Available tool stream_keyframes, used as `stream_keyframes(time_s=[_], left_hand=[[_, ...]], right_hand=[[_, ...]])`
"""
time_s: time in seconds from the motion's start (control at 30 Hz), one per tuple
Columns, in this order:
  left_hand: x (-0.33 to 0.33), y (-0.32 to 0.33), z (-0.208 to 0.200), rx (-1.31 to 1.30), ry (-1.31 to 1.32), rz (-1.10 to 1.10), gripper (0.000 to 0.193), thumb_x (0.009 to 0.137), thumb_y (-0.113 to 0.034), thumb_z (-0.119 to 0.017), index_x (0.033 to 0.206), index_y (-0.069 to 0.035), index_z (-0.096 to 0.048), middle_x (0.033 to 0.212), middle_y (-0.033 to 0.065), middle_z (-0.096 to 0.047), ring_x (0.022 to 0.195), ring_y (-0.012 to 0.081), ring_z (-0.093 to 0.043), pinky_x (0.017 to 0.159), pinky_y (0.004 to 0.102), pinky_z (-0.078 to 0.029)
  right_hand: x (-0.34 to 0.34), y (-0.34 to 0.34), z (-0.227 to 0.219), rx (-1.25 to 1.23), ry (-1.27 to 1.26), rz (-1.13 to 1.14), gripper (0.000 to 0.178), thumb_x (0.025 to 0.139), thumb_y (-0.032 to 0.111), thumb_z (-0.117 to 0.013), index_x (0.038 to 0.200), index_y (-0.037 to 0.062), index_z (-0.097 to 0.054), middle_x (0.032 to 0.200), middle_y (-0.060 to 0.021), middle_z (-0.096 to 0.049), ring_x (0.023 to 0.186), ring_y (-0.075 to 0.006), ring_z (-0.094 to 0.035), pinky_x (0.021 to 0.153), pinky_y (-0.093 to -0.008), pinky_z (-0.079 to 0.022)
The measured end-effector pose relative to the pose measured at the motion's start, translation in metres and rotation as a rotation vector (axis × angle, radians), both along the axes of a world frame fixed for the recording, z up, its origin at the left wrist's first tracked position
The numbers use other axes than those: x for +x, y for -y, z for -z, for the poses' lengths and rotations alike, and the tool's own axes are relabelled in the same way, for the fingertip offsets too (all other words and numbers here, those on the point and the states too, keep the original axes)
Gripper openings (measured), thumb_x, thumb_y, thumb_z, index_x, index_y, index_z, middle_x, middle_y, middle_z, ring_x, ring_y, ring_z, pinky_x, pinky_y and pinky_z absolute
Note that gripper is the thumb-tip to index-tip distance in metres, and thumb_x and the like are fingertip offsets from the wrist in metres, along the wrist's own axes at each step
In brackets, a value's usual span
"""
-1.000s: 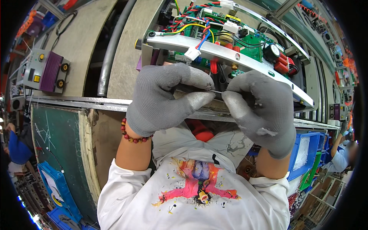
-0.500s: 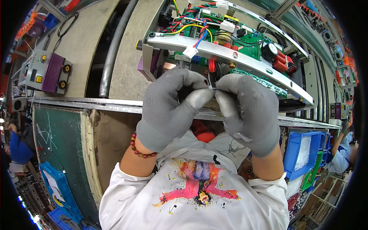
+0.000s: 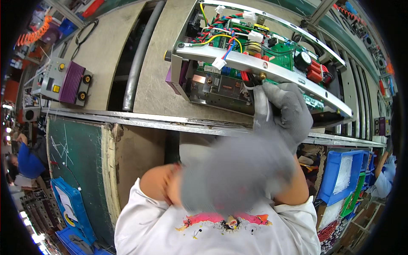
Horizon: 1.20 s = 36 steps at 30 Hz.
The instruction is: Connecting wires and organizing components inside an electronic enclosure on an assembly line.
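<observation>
An electronics chassis [image 3: 212, 53], metal-framed with purple sides, stands before me with green circuit boards [image 3: 278, 55] and coloured wires inside. At its near side my right hand [image 3: 285, 111], in a grey glove, pinches at a bundle of red and black wires [image 3: 248, 78]. A thin white strip, apparently a cable tie [image 3: 247, 86], curves round that bundle next to the fingertips. My left hand [image 3: 238, 174], also gloved in grey, is smeared by motion in front of my chest and overlaps the right forearm; its fingers cannot be made out. A white connector [image 3: 219, 63] hangs over the chassis's near rail.
Another purple unit [image 3: 70, 81] sits on the bench at the left. A metal roller [image 3: 142, 59] crosses a gap in the bench. Blue bins [image 3: 335, 176] stand low at the right, and a blue case [image 3: 74, 208] low at the left. Other people are at both edges.
My left hand has come away from the right hand and swung down and right across my body. The right hand stays by the wires. The view has shifted slightly.
</observation>
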<state>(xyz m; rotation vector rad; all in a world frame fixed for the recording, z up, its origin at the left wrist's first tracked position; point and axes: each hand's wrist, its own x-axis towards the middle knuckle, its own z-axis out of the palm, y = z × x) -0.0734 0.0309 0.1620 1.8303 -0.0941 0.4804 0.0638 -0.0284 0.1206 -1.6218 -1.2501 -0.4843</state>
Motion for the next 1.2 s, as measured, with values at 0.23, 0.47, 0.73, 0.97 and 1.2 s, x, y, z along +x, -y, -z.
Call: stream_keyframes(time_s=[0.23,0.47,0.73,0.97,1.2], left_hand=[[-0.014,-0.047,0.032,0.516,0.517,-1.098,0.068,0.068,-0.002,-0.068,0.132,0.006,-0.048,0.129,0.0232,-0.055,0.116,0.0319,-0.055,0.094,0.0395,-0.047],[-0.005,-0.111,0.072,0.404,-0.065,-0.94,0.07,0.069,-0.002,-0.068,0.138,-0.009,-0.056,0.095,0.0197,-0.069,0.077,0.0318,-0.071,0.068,0.0387,-0.056],[-0.012,-0.042,0.063,0.472,0.029,-0.953,0.055,0.067,-0.006,-0.078,0.12,-0.004,-0.065,0.086,0.0163,-0.069,0.07,0.0308,-0.069,0.061,0.0383,-0.054],[0.016,-0.025,0.09,0.494,0.183,-0.806,0.066,0.055,-0.013,-0.079,0.118,-0.006,-0.063,0.106,0.0162,-0.061,0.1,0.0372,-0.057,0.086,0.0484,-0.047],[0.036,-0.017,0.1,0.386,0.306,-0.764,0.071,0.051,-0.009,-0.078,0.12,-0.004,-0.062,0.107,0.0179,-0.06,0.102,0.0394,-0.056,0.085,0.0494,-0.048]], right_hand=[[0.002,0.01,0.011,0.072,0.037,0.091,0.017,0.079,0.004,-0.078,0.091,0.0099,-0.068,0.071,-0.0089,-0.064,0.058,-0.0243,-0.063,0.053,-0.0334,-0.05],[0.01,0.009,0.009,0.106,0.031,0.013,0.019,0.077,0.002,-0.077,0.094,0.0076,-0.069,0.074,-0.0107,-0.067,0.061,-0.0255,-0.066,0.056,-0.0337,-0.052],[0.033,0.061,0.012,0.14,-0.348,0.086,0.006,0.078,-0.003,-0.071,0.083,-0.0018,-0.067,0.072,-0.0089,-0.065,0.062,-0.0151,-0.061,0.056,-0.0288,-0.047],[0.015,0.106,0.013,-0.131,0.445,0.166,0.018,0.079,0.005,-0.068,0.097,0.0089,-0.065,0.09,-0.0082,-0.061,0.07,-0.0253,-0.061,0.056,-0.0349,-0.052],[0.016,0.113,0.03,-0.03,0.336,0.312,0.014,0.085,0.0,-0.063,0.098,0.0017,-0.062,0.088,-0.008,-0.059,0.068,-0.022,-0.059,0.054,-0.0341,-0.05]])
